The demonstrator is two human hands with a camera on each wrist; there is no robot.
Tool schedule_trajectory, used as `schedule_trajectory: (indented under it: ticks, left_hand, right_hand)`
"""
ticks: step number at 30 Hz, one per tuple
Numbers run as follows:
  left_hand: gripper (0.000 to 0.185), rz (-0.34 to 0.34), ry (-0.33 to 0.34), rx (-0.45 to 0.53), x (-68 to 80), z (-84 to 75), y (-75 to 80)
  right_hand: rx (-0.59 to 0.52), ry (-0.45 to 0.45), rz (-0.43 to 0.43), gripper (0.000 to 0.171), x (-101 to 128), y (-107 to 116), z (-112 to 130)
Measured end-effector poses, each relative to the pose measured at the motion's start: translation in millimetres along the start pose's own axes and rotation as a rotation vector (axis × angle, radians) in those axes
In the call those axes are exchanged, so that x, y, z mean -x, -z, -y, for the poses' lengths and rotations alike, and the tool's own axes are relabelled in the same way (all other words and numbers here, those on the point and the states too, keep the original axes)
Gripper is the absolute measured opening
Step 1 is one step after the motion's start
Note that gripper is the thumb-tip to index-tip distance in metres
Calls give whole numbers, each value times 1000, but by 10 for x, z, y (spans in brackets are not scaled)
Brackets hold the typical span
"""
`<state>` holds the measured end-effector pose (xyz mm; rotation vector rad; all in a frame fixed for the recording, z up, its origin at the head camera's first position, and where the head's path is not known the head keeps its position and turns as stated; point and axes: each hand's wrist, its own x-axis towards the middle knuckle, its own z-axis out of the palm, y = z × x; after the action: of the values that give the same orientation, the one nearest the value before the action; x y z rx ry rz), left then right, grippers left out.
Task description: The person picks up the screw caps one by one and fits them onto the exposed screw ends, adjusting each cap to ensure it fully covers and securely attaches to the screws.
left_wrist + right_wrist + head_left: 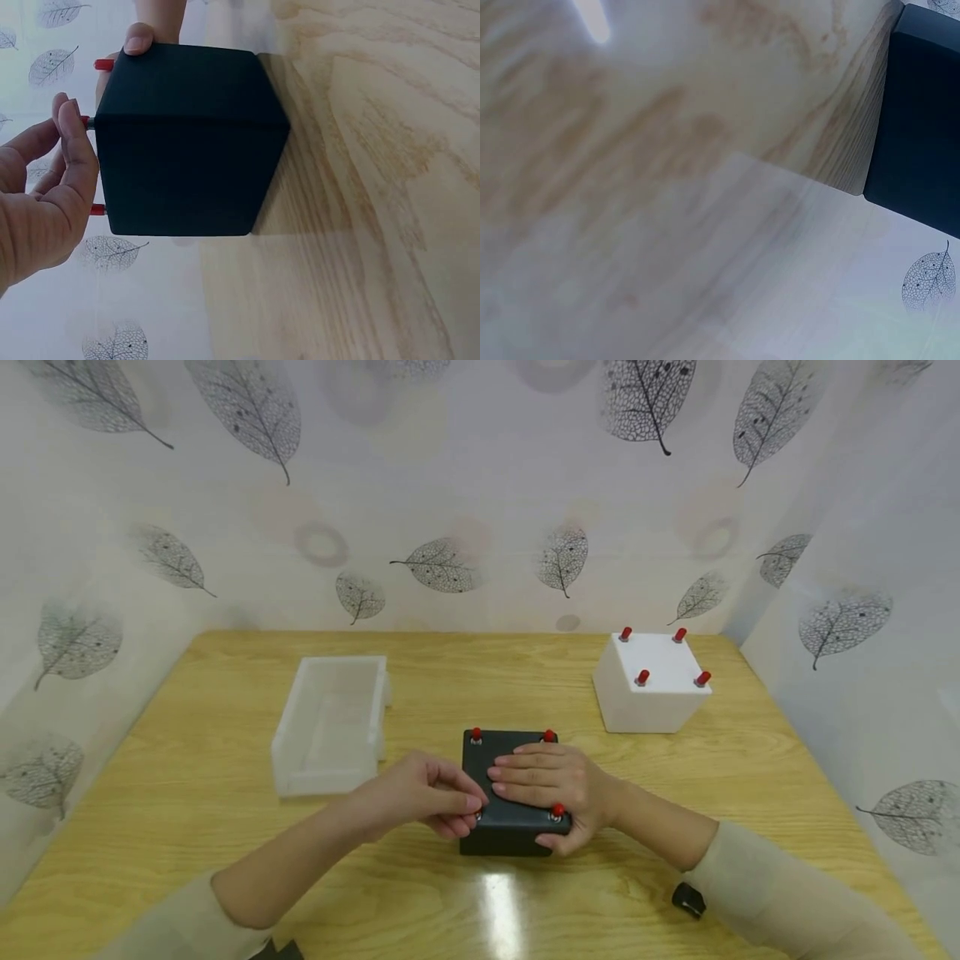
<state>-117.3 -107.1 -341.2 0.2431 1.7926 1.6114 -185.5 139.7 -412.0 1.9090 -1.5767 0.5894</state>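
A black box (502, 837) with red-capped toggle switches at its top corners stands on the wooden table. My left hand (420, 789) pinches the near-left toggle switch (85, 122) between thumb and fingers; the fingertips mostly cover its red cap. My right hand (558, 781) lies flat across the box's top, fingers straight and pointing left, with the thumb down by the front face. Beside that hand, the near-right switch (557, 811) sticks up. Two more switches, the far-left (476, 734) and far-right (550, 736), show along the back edge. The right wrist view catches only the box's side.
A white open tray (288, 768) sits left of the box. At the back right stands a white box (641, 710) with red-capped switches on top. A small black object (688, 900) lies near my right sleeve. Leaf-patterned sheeting (480, 485) surrounds the table (420, 902).
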Motion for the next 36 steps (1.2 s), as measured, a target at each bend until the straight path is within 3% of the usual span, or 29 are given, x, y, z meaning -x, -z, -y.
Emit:
schedule_trajectory:
  ticks: [10,18,24,30,36]
  left_hand:
    - [23,17,24,49,-33,58,32]
    - [27,49,37,95,-50,121,92]
    - [30,18,-8,50,-46,161,162]
    - [33,-61,-70,12,-24,222,240]
    - [39,-163,-135,-4,25,305,289]
  right_hand:
    - [-4,20,25,61,-5,25,-37]
    - [-64,40,81,73,4,91,-82]
    - [-93,34,68,80,75,119,-97]
    - [-40,52,17,74,205,181,-74]
    - [166,112,-213,51,130,370,17]
